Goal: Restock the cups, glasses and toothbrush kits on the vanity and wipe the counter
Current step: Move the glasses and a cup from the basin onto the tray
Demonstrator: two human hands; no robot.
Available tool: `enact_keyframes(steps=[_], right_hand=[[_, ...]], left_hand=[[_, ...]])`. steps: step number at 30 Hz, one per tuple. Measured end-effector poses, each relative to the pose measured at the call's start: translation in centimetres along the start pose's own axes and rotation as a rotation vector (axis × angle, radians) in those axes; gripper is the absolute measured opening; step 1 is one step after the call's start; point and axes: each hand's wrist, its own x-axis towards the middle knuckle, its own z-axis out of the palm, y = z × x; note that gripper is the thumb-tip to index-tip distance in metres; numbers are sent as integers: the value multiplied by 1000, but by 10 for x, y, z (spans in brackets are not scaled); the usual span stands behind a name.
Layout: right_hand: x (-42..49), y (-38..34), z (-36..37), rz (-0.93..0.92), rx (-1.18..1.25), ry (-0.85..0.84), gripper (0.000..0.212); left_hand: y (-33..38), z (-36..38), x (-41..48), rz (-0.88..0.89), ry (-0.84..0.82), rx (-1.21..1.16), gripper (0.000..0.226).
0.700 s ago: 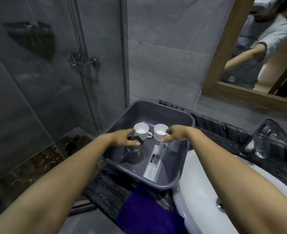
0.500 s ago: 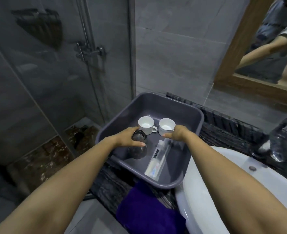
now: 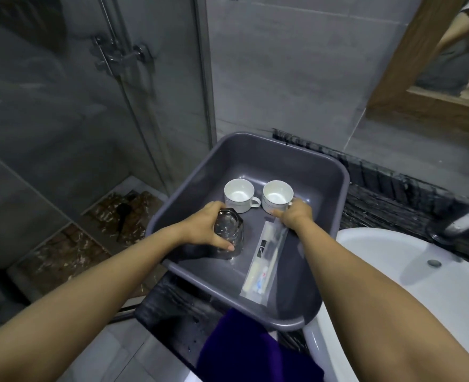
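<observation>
Restock step is going on: both grips are working inside the tub (image 3: 344, 188), which is sitting on the counter (image 3: 170, 304) at the sink's (image 3: 393, 271) 9 o'clock. Left grip (image 3: 208, 230) is wrapping round the glass (image 3: 232, 235) from the side, thumb on its near wall. The glass is standing upright at the tub's 9 o'clock. Right grip (image 3: 295, 215) is lying knuckles-up near the tub's 3 o'clock, fingers curling down over the top end of the kit (image 3: 263, 263), right by the base of the right cup (image 3: 278, 195). Cannot tell what it is pinching, if anything. 2 cups are sitting at 12 o'clock, the left cup (image 3: 238, 194) just beside the glass. The kit is lying flat, running toward 6 o'clock. Cloth (image 3: 252, 351) is hanging off the counter edge at 6 o'clock, so wiping is likely not yet begun. Next move is probably calling for lifting the glass straight up, clearing the left cup and tub wall, then setting it on the counter.
</observation>
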Motion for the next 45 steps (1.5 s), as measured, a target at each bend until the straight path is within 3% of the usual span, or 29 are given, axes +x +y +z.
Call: enact_keyframes(steps=[5, 10, 21, 36, 45], right_hand=[[8, 4, 8, 22, 23, 103, 46], [6, 4, 14, -23, -57, 188, 43], [-3, 2, 5, -61, -57, 181, 21], [-28, -11, -37, -189, 146, 292, 24], [-66, -27, -96, -338, 257, 387, 24]], left_hand=[[-1, 1, 3, 9, 12, -15, 78], [0, 3, 6, -52, -30, -39, 74], [7, 2, 6, -95, 9, 61, 67], [36, -20, 3, -69, 84, 42, 68], [83, -60, 8, 91, 124, 77, 68]])
